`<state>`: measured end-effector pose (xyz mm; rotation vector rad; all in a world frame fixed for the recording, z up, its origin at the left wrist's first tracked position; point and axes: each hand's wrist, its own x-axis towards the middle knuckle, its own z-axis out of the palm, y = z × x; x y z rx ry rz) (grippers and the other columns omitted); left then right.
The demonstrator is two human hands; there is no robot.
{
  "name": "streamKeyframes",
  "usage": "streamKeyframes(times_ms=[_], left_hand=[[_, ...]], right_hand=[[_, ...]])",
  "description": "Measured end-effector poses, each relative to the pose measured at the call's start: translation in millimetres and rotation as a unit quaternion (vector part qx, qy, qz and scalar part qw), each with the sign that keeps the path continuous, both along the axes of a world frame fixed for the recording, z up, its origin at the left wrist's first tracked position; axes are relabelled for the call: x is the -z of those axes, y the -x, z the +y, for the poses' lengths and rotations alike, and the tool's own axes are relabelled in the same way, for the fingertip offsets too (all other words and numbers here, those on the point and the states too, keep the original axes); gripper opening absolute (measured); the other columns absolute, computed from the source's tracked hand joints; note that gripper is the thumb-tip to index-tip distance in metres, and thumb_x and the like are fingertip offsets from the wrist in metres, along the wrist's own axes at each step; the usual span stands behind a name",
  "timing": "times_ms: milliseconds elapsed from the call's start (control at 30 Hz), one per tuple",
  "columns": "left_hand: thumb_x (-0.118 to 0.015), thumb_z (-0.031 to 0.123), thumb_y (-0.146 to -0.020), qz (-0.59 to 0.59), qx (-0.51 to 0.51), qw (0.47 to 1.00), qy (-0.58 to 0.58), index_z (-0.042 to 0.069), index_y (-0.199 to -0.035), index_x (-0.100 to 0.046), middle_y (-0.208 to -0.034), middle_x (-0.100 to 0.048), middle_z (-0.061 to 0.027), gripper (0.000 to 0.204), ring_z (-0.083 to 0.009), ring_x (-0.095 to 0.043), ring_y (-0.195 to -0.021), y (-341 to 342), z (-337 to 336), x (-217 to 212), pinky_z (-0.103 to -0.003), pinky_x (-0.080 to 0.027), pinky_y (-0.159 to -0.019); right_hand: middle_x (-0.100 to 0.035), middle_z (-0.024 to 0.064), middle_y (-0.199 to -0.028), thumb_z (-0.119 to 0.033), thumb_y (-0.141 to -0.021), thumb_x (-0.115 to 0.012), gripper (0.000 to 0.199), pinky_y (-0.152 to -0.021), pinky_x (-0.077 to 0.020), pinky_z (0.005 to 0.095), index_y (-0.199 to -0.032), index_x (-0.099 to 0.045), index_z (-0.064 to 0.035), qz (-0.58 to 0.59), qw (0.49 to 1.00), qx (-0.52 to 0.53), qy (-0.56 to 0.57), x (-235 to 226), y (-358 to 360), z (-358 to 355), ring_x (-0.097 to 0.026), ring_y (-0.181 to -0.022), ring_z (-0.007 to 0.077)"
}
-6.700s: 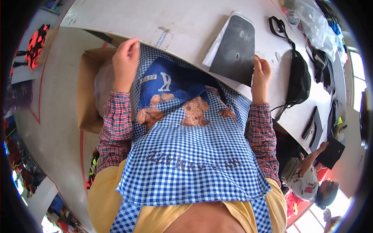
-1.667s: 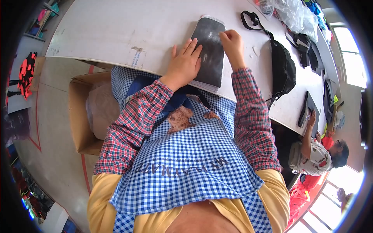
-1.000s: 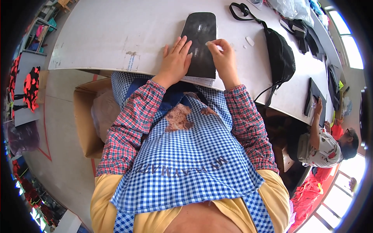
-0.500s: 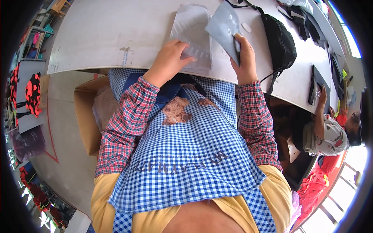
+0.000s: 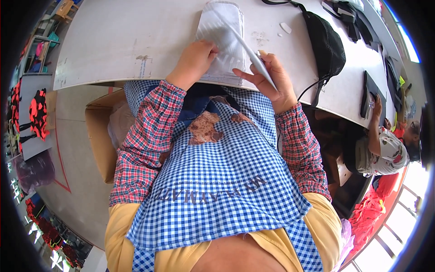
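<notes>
Above the near part of the worktop (image 5: 113, 45), the right hand (image 5: 282, 88) holds a thin panel (image 5: 253, 58) by its edge, turned nearly edge-on. The left hand (image 5: 194, 61) is curled at the left side of a stack of pale sheets (image 5: 232, 17); whether it pinches one, I cannot tell. Handling this well means gripping the panel firmly without bending it and steadying the sheets so none slide. The panel's long axis slants from far left to near right, its near end by the right palm; the stack's runs away from the person. Farther right lies a black bag (image 5: 322, 47).

White table (image 5: 108, 50) here beneath the left hand (image 5: 192, 61), grey floor (image 5: 76, 136) running away to its left, bright windows (image 5: 406, 41) blazing far beyond the right hand (image 5: 281, 85).
</notes>
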<state>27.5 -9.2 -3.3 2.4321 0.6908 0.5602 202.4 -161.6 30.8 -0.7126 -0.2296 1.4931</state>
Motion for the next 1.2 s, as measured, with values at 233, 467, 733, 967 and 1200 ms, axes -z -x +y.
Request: streamKeyframes(times_ms=[233, 467, 733, 967, 1200], left_hand=[[-0.061, 0.012, -0.085, -0.033, 0.008, 0.998, 0.045, 0.000, -0.091, -0.067, -0.089, -0.067, -0.0201, 0.015, -0.0377, -0.064, -0.084, 2.0, 0.5, -6.5, -0.045, -0.051, -0.076], [-0.065, 0.020, -0.083, -0.061, 0.012, 0.989, 0.134, -0.003, -0.091, -0.067, -0.086, -0.067, -0.0188, 0.024, -0.0361, -0.065, -0.080, 5.8, 2.9, -7.6, -0.043, -0.052, -0.077], [-0.066, 0.028, -0.084, -0.071, 0.065, 0.980, -0.172, 0.001, -0.092, -0.066, -0.091, -0.064, -0.0134, 0.027, -0.0338, -0.064, -0.077, 7.6, -22.3, -12.5, -0.043, -0.053, -0.070], [-0.061, 0.013, -0.088, -0.053, -0.028, 0.998, 0.031, 0.003, -0.093, -0.067, -0.094, -0.066, -0.0170, 0.013, -0.0331, -0.067, -0.073, 26.3, -12.0, -26.3, -0.041, -0.053, -0.066], [-0.053, 0.019, -0.101, -0.312, -0.216, 0.873, 0.306, -0.007, -0.112, -0.057, -0.099, -0.068, -0.0111, 0.028, -0.0171, -0.069, -0.095, 112.0, 14.1, -22.2, -0.027, -0.056, -0.077]], right_hand=[[-0.066, 0.0072, -0.091, -0.021, -0.090, -0.063, 0.020, -0.071, -0.0557, 0.0292, -0.101, -0.063, -0.0040, -0.070, 0.992, 0.037, 0.099, 10.3, 24.7, 9.9, -0.065, -0.075, 0.0157], [-0.065, 0.0052, -0.089, -0.022, -0.092, -0.062, 0.018, -0.069, -0.0545, 0.0289, -0.099, -0.064, -0.0059, -0.100, 0.984, 0.122, 0.077, 8.5, 22.1, 12.2, -0.064, -0.076, 0.0143], [-0.065, 0.0068, -0.090, -0.021, -0.093, -0.060, 0.019, -0.073, -0.0525, 0.0282, -0.099, -0.063, -0.0029, -0.073, 0.980, 0.159, 0.091, 19.4, 16.1, 16.8, -0.063, -0.079, 0.0146], [-0.064, 0.0068, -0.088, -0.020, -0.093, -0.059, 0.019, -0.069, -0.0534, 0.0283, -0.100, -0.062, -0.0028, -0.085, 0.980, 0.154, 0.097, 23.5, 16.7, 16.8, -0.063, -0.076, 0.0150], [-0.064, 0.0061, -0.086, -0.020, -0.092, -0.061, 0.019, -0.067, -0.0533, 0.0281, -0.099, -0.062, -0.0032, -0.113, 0.975, 0.156, 0.109, 23.5, 17.8, 14.5, -0.063, -0.073, 0.0150]])
